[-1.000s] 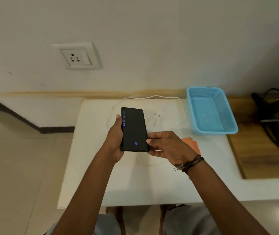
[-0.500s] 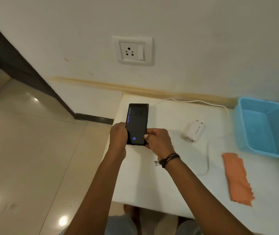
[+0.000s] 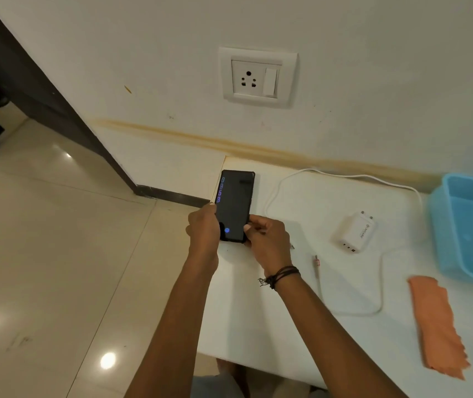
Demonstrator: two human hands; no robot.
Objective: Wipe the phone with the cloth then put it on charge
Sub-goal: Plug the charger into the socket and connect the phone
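A black phone (image 3: 236, 201) with a lit blue clock on its dark screen is held upright over the white table's far left corner. My left hand (image 3: 204, 231) grips its lower left edge and my right hand (image 3: 267, 242) grips its lower right edge. An orange cloth (image 3: 438, 326) lies flat on the table at the right, away from both hands. A white charger plug (image 3: 355, 232) lies on the table, with its white cable (image 3: 379, 285) looping around it. The cable's end (image 3: 316, 261) lies loose near my right wrist.
A white wall socket with a switch (image 3: 257, 76) sits on the wall above the table (image 3: 258, 326). A blue plastic basket (image 3: 471, 225) stands at the right edge. Tiled floor (image 3: 57, 254) lies to the left, with a dark door frame (image 3: 42, 90).
The view has swung left and closer to the wall. Both hands keep their hold on the phone, which now sits over the table's far left corner instead of its middle.
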